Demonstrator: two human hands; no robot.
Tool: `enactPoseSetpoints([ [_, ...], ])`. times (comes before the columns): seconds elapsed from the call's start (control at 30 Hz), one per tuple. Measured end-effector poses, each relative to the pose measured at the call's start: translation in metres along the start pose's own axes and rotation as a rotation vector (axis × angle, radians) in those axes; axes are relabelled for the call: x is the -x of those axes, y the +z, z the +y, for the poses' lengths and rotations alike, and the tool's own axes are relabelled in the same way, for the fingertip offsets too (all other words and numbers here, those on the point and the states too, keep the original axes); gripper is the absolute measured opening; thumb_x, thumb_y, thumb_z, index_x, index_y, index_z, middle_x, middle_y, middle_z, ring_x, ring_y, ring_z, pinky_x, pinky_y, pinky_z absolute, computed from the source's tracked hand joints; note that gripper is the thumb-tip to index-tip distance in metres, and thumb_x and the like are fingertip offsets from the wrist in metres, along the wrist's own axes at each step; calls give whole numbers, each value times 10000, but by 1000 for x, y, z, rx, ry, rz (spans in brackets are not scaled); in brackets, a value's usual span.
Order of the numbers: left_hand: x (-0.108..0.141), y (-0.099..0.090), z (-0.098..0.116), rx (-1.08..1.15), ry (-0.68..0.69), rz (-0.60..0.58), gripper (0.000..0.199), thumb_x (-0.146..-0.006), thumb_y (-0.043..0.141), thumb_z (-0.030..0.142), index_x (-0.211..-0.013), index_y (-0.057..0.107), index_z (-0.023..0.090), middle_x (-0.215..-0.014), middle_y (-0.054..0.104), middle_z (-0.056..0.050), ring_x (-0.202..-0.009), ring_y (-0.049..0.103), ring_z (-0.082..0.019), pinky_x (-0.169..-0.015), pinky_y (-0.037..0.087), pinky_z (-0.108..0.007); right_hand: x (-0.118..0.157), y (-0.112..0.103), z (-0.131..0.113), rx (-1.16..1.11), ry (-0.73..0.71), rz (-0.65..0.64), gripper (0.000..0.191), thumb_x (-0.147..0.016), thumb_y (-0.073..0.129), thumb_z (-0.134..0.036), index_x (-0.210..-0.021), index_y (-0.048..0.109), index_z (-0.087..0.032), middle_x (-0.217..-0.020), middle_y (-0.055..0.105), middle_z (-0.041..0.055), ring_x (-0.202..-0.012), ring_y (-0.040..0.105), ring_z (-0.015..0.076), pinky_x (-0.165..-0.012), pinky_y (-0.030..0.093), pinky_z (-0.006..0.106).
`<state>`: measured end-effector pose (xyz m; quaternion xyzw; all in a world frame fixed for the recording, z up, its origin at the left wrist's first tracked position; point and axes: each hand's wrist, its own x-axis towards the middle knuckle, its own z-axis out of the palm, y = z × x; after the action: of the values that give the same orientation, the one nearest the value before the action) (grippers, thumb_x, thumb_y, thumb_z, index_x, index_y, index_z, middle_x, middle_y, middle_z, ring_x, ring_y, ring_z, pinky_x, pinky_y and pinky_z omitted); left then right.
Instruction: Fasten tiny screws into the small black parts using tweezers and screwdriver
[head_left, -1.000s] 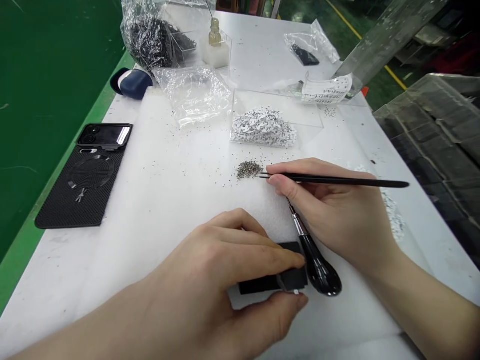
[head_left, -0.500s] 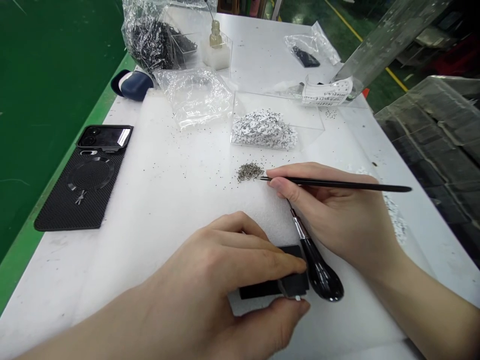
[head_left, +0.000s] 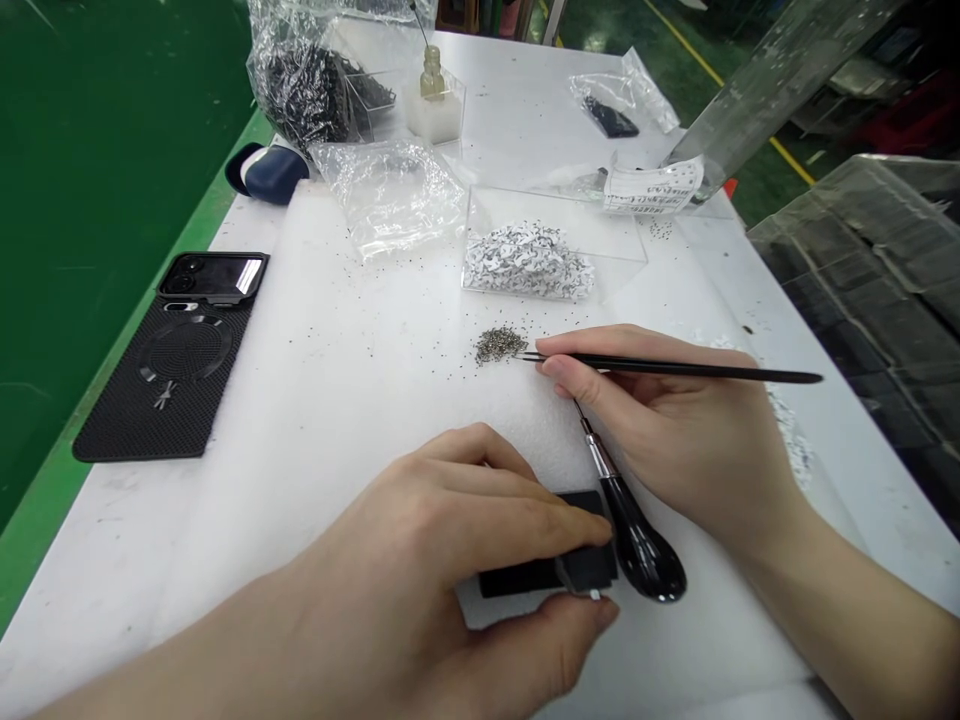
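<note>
Black tweezers (head_left: 675,368) lie in the closed fingers of my right hand (head_left: 667,420), their tips at the right edge of a heap of tiny metal screws (head_left: 501,345). My left hand (head_left: 450,530) is closed over a small black block (head_left: 517,578), with fingers across its top and the thumb at its near side. A little white piece (head_left: 595,595) pokes out by the thumb; most of the block is hidden under the hand. Between the hands lies a screwdriver (head_left: 641,545) with a rounded black handle, its thin tip partly beneath my right hand.
Beyond the screws stands a clear tray (head_left: 517,292) of small white parts. A phone in a black case (head_left: 172,370) lies at the left edge. Plastic bags (head_left: 390,200), a small bottle (head_left: 431,75) and a dark blue case (head_left: 274,175) sit farther back. Boxes (head_left: 870,280) stand at right.
The tweezers and my right hand are almost unmoved, with only a very slight shift at the tips. My left hand stays on the block. The view has shifted slightly.
</note>
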<state>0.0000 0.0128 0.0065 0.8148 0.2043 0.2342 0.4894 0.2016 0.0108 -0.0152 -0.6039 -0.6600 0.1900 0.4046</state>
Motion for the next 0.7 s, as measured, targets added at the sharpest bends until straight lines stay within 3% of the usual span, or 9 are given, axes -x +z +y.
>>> enactPoseSetpoints([
  [0.37,2,1,2,-4,9,3,130,-925,615,104,-1004,718,106,-860,792,-43,-803,723,-143,-866,577,-252,-1,1,2,-22,31,6,135,-903,727,-246,-1009,795,-296,-925,805,-21,-796,752,149,-694,625,261],
  [0.53,-1,0,0,7,9,-1,125,-930,622,117,-1015,714,114,-866,793,-41,-793,719,-143,-867,582,-258,0,0,2,-13,19,11,140,-898,733,-234,-1010,796,-290,-1004,810,-25,-896,756,150,-750,623,248],
  [0.7,0,0,0,6,-4,9,120,-915,640,97,-1003,717,122,-872,798,-33,-801,723,-136,-860,577,-245,0,-1,3,-7,20,4,129,-898,741,-242,-1005,795,-290,-981,810,-51,-879,748,113,-741,612,194],
])
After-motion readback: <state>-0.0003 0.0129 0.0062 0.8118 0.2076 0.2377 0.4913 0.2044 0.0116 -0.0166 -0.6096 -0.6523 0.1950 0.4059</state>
